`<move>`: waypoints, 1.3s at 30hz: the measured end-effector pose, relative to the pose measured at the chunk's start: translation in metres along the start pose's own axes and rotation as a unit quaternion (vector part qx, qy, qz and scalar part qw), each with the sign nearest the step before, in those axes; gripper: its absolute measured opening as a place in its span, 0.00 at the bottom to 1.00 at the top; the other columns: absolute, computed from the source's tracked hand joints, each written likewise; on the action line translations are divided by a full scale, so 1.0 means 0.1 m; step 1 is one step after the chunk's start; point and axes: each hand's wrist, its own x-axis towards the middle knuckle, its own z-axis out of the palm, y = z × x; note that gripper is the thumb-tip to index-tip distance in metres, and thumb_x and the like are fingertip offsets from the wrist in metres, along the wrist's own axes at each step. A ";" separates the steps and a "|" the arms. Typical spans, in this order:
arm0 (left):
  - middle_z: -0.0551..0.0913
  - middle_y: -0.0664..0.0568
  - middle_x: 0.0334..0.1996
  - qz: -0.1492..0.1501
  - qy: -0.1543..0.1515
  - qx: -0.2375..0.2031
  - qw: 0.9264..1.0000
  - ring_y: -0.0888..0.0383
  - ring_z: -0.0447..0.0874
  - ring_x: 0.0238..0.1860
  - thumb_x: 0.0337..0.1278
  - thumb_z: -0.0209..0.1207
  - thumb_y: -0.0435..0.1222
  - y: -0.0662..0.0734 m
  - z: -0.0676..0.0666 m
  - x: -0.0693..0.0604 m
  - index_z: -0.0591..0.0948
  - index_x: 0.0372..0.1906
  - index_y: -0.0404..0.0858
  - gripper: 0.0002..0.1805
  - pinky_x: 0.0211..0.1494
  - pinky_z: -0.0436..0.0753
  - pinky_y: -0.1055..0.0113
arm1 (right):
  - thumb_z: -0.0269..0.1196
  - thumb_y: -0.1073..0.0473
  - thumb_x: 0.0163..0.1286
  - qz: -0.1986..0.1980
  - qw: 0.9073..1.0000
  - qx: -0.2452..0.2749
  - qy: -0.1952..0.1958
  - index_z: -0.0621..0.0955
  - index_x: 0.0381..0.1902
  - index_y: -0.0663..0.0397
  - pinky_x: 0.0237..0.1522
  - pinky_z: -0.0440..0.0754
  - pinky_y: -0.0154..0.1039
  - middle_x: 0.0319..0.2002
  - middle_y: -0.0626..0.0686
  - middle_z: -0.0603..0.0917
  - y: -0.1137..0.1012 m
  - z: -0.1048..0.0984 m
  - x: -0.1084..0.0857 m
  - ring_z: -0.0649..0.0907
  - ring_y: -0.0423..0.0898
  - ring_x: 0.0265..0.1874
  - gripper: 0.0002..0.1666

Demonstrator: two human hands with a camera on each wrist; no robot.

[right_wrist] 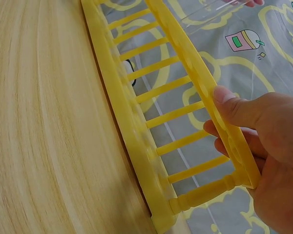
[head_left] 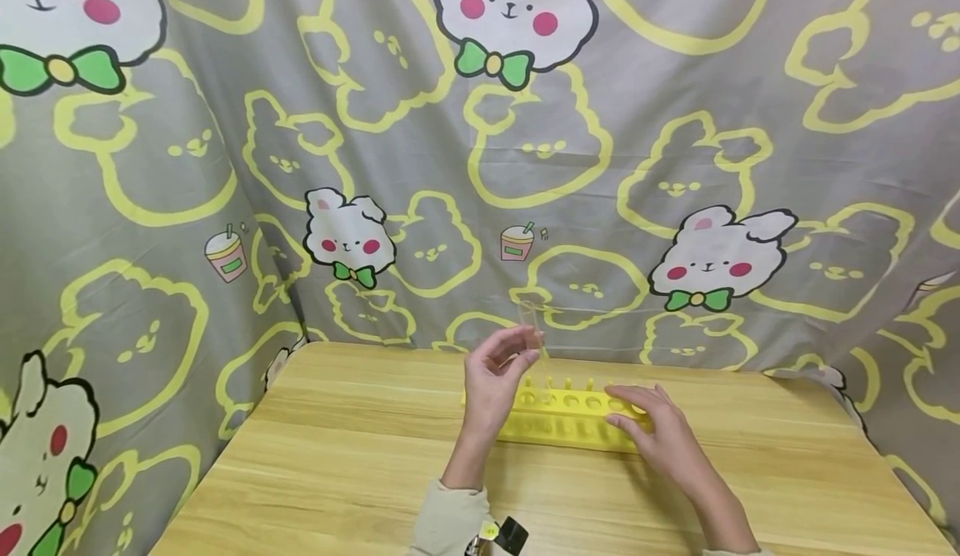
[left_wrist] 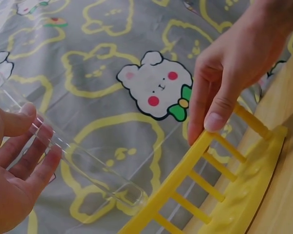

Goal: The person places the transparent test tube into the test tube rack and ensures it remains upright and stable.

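A clear glass test tube (left_wrist: 105,170) is pinched between the thumb and fingers of my left hand (head_left: 493,385). It slants down toward the yellow test tube rack (head_left: 570,435), its rounded lower end close to the rack's top plate; whether they touch I cannot tell. The rack stands on the table, with a row of round holes on top and thin posts below. My right hand (head_left: 663,431) grips the right end of the rack's top plate, thumb on the near side and fingers behind, as the right wrist view shows. The left hand hides the rack's left end in the head view.
The wooden table (head_left: 345,464) extends to both sides of the rack. A grey patterned curtain (head_left: 420,147) hangs behind it and at the sides. A small black object (head_left: 513,534) sits by the left sleeve (head_left: 450,518) at the lower edge.
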 end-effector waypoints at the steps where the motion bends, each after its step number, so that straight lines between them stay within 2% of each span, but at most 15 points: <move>1: 0.87 0.32 0.46 0.003 -0.001 -0.002 1.000 0.44 0.89 0.48 0.58 0.68 0.21 0.00 0.00 0.00 0.84 0.51 0.27 0.15 0.53 0.87 0.61 | 0.74 0.65 0.61 0.000 1.000 0.000 0.001 0.85 0.55 0.59 0.73 0.56 0.68 0.52 0.58 0.88 0.00 0.00 0.00 0.84 0.62 0.53 0.23; 6: 0.87 0.32 0.46 0.001 0.001 -0.004 1.000 0.44 0.89 0.48 0.58 0.67 0.21 -0.01 0.01 0.00 0.84 0.51 0.26 0.15 0.53 0.87 0.60 | 0.74 0.66 0.60 0.000 1.000 0.000 0.000 0.85 0.55 0.59 0.74 0.55 0.68 0.52 0.58 0.88 0.00 0.00 0.00 0.84 0.63 0.53 0.23; 12: 0.87 0.33 0.46 -0.017 -0.005 0.000 1.000 0.44 0.88 0.48 0.59 0.67 0.21 -0.02 0.04 -0.02 0.84 0.52 0.27 0.15 0.53 0.87 0.61 | 0.74 0.66 0.61 0.007 1.000 -0.006 -0.007 0.85 0.56 0.59 0.76 0.54 0.64 0.52 0.58 0.88 0.03 0.00 0.00 0.84 0.62 0.54 0.24; 19: 0.87 0.32 0.45 -0.017 -0.001 0.005 1.000 0.43 0.89 0.48 0.57 0.67 0.20 -0.05 0.06 -0.03 0.84 0.50 0.26 0.15 0.53 0.87 0.62 | 0.74 0.66 0.62 0.011 1.000 -0.006 -0.013 0.85 0.56 0.60 0.75 0.54 0.66 0.53 0.59 0.87 0.03 0.00 -0.01 0.83 0.62 0.55 0.23; 26: 0.87 0.34 0.46 -0.022 -0.010 0.004 1.000 0.43 0.88 0.48 0.58 0.67 0.21 -0.07 0.06 -0.04 0.84 0.51 0.27 0.15 0.53 0.87 0.63 | 0.74 0.66 0.62 0.013 1.000 -0.005 -0.016 0.85 0.56 0.61 0.73 0.55 0.69 0.53 0.60 0.87 0.02 -0.01 0.01 0.83 0.63 0.55 0.23; 33: 0.86 0.32 0.45 -0.014 -0.013 0.009 1.000 0.42 0.88 0.48 0.58 0.67 0.21 -0.08 0.05 -0.04 0.84 0.51 0.26 0.15 0.52 0.87 0.64 | 0.74 0.65 0.62 0.015 1.000 -0.005 -0.019 0.85 0.56 0.60 0.73 0.55 0.69 0.54 0.60 0.87 0.02 -0.01 0.01 0.82 0.63 0.56 0.23; 39: 0.86 0.32 0.46 -0.035 -0.014 0.004 0.999 0.44 0.88 0.49 0.58 0.67 0.21 -0.09 0.06 -0.05 0.83 0.51 0.26 0.15 0.53 0.87 0.62 | 0.73 0.65 0.63 0.016 1.000 -0.002 -0.019 0.85 0.56 0.61 0.72 0.55 0.71 0.54 0.60 0.87 0.02 -0.01 0.00 0.82 0.63 0.56 0.23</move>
